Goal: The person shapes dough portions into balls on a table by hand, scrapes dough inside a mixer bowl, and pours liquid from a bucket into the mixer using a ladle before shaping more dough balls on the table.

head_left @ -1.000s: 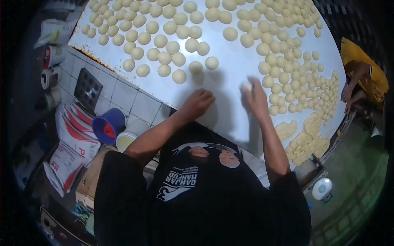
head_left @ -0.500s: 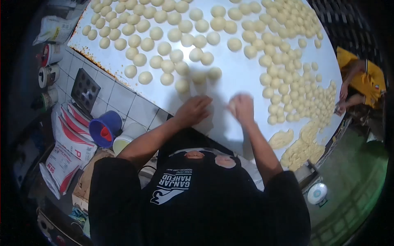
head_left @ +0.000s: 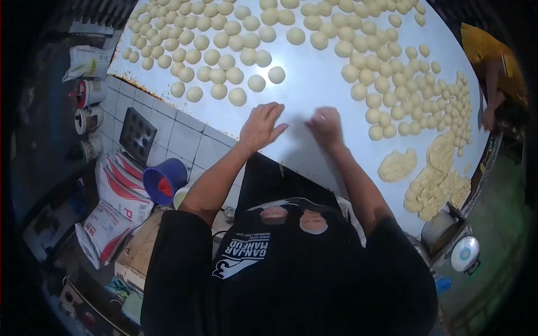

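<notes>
On the near edge of the white table (head_left: 291, 151), my left hand (head_left: 260, 127) is open, fingers stretched out and thumb apart, holding nothing that I can see. To its right, my right hand (head_left: 325, 127) is curled closed just above the tabletop and slightly blurred; whatever may be under its fingers is hidden. Beyond my hands lie many round, pale dough balls, the closest being one dough ball (head_left: 276, 75) and another dough ball (head_left: 237, 96). Neither hand touches these.
Smaller dough pieces (head_left: 443, 106) cover the table's right side, near flat dough slabs (head_left: 398, 165) and a dough heap (head_left: 431, 193). A co-worker's hand (head_left: 487, 119) is at the right edge. Lower left are a purple bucket (head_left: 165, 180), sacks (head_left: 106, 227) and a muffin tray (head_left: 138, 134).
My left hand's fingers have straightened and its thumb has spread. My right hand stays curled. The camera view has shifted, so the table and dough balls appear moved in the picture.
</notes>
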`<state>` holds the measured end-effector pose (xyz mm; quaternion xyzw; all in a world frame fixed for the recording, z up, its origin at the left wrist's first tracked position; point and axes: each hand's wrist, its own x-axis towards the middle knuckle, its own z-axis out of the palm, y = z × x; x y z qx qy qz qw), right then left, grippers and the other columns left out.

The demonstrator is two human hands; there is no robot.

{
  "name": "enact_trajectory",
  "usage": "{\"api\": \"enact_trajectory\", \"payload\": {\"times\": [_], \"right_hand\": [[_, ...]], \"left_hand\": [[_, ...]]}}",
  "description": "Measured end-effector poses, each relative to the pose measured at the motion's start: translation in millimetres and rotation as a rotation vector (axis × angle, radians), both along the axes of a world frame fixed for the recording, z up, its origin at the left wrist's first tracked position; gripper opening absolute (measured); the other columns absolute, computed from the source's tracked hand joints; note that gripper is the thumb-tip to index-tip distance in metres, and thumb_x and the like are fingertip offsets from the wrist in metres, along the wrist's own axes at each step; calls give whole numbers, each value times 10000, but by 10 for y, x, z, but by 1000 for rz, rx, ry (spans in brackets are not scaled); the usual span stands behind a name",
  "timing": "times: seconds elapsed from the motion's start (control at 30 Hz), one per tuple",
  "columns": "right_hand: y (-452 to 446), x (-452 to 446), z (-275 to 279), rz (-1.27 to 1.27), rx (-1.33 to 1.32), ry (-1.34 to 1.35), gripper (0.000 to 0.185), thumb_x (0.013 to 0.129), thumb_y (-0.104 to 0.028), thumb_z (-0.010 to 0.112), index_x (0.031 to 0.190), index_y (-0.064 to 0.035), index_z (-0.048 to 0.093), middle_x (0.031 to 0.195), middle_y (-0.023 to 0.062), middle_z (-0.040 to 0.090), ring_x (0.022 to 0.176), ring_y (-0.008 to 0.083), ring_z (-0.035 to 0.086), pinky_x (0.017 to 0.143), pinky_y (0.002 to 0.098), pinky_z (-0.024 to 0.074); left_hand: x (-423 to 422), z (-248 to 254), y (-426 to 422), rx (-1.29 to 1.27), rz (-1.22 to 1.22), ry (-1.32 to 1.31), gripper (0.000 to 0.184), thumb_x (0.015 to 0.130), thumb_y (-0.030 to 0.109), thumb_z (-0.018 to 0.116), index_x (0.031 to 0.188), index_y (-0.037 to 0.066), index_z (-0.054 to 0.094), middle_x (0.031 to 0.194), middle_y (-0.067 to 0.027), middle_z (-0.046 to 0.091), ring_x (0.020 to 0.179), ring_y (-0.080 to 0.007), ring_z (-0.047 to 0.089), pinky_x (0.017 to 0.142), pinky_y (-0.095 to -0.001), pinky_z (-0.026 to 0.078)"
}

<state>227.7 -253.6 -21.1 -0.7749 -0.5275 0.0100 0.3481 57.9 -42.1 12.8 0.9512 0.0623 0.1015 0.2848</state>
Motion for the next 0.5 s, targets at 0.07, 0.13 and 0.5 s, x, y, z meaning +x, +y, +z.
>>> {"api": "enact_trajectory", "payload": {"times": [0.07,0.13,0.5], "right_hand": [[-55,300,-27,-53,-128,-82,246,842,-255,840,872,-96,655,948,100,644,933,338,591,839,465,448],[172,346,385,-247,-156,4,269,810,-217,865,894,-87,645,1000,104,659,965,342,596,849,466,464],[1116,853,1281,-301,-373,567,514,980,-271,753,1351,19,545,1194,264,701,1083,427,701,956,461,547]], "left_hand": [[36,11,5,14,15,-2,595,925,344,787,1405,56,587,1336,-155,604,1176,-355,593,988,-475,493],[-4,85,-25,4,6,43,601,920,343,790,1406,54,586,1341,-157,602,1198,-357,592,1005,-475,492],[-52,-77,85,-118,-29,13,599,894,341,810,1388,63,616,1361,-153,619,1231,-363,611,1038,-497,503]]}}
